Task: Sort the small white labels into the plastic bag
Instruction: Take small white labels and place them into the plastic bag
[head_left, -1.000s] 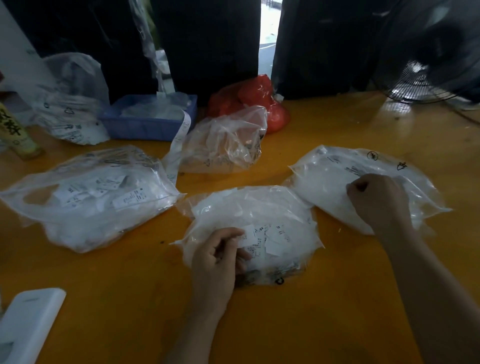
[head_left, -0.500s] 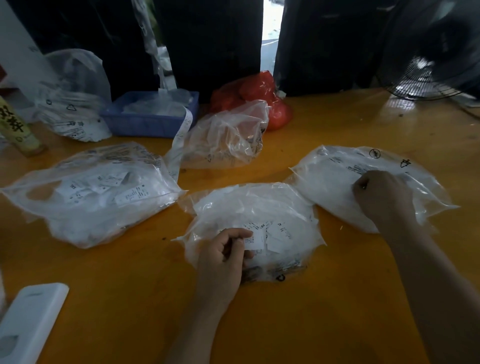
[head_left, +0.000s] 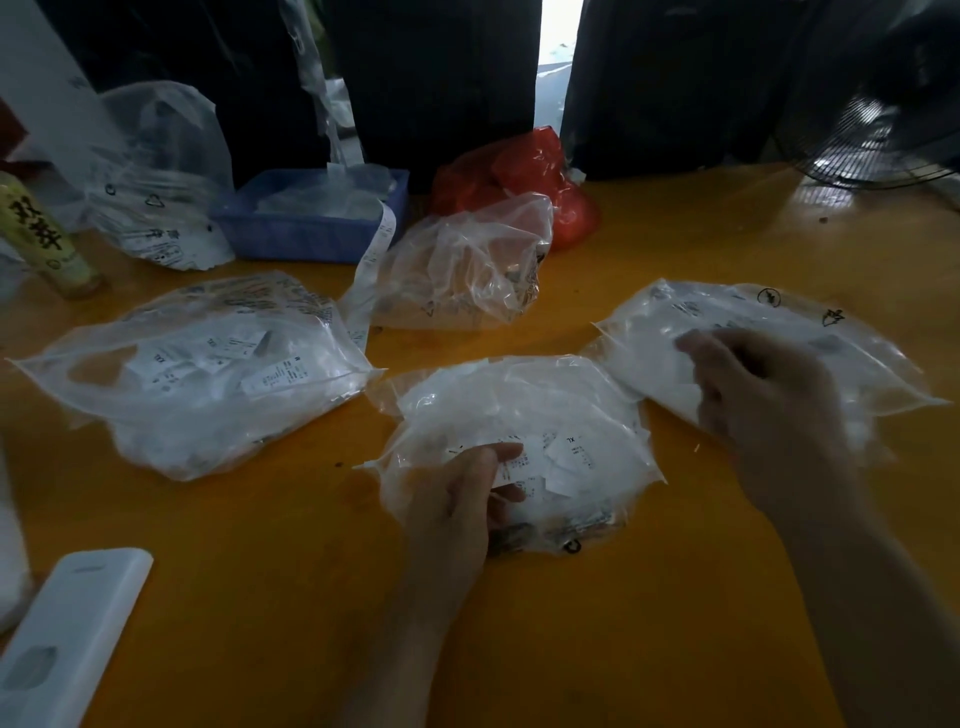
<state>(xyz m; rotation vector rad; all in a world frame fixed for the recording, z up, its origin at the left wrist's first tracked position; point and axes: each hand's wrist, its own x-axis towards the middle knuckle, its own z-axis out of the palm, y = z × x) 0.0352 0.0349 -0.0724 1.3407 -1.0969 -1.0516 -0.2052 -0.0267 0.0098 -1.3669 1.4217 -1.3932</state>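
The surface (head_left: 260, 519) is orange-yellow. Clear bags (head_left: 197, 374) hold white labels (head_left: 563, 457) with black print. A tray (head_left: 306, 234) is blue, another bag (head_left: 519, 176) red, a bottle (head_left: 41, 239) yellow with black characters.

I count five clear plastic bags on my orange table (head_left: 597, 649): left bag (head_left: 208, 374), middle bag (head_left: 519, 410), right bag (head_left: 691, 332), far-middle crumpled bag (head_left: 462, 260) and far-left bag (head_left: 156, 182), plus one red bag (head_left: 519, 171) at the far side. White labels inside the bags, too many and too blurred to count; one label strip (head_left: 371, 270) hanging out of one blue tray (head_left: 306, 234). Also one yellow bottle (head_left: 41, 234) far left, one white device (head_left: 67, 639) near left, one fan (head_left: 878, 130) far right, and my two hands, left hand (head_left: 457, 499) and right hand (head_left: 769, 405).
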